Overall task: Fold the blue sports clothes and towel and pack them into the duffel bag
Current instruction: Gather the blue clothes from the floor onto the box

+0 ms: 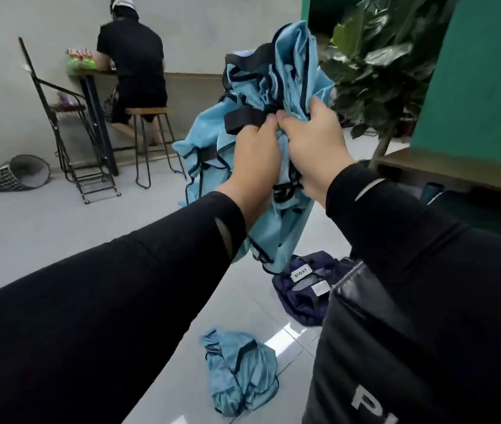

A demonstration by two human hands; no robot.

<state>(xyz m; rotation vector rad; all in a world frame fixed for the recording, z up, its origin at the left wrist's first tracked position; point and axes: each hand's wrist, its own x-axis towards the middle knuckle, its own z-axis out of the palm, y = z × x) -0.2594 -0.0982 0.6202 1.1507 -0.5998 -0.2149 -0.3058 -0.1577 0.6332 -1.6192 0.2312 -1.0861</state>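
At the centre of the frame we hold up a light blue sports garment [276, 87] with dark trim and black straps, bunched and hanging in folds from our two hands. Our left hand [253, 166] has its fingers curled into the fabric, gripping it just beside a black strap. Our right hand [310, 142] is closed round a fold of the same cloth, and the knuckles of both hands touch in the middle. Both arms wear black sleeves.

Lower in the frame, on the pale tiled floor [74, 228], a second light blue garment [240, 374] lies crumpled at bottom centre. Just above it and to the right sits a dark navy garment [298, 292] with a small white label, partly hidden by our right sleeve and near the hanging hem of the cloth we hold. We cannot tell which item is the towel, and we cannot make out the duffel bag with certainty.

In the upper left, a person in black [132, 62] sits on a wooden stool [148, 142] at a high table [96, 87], back turned. A wire basket [18, 172] lies tipped on its side at the left edge. A large-leaved potted plant [383, 59] stands in the upper right against a green wall [487, 71].
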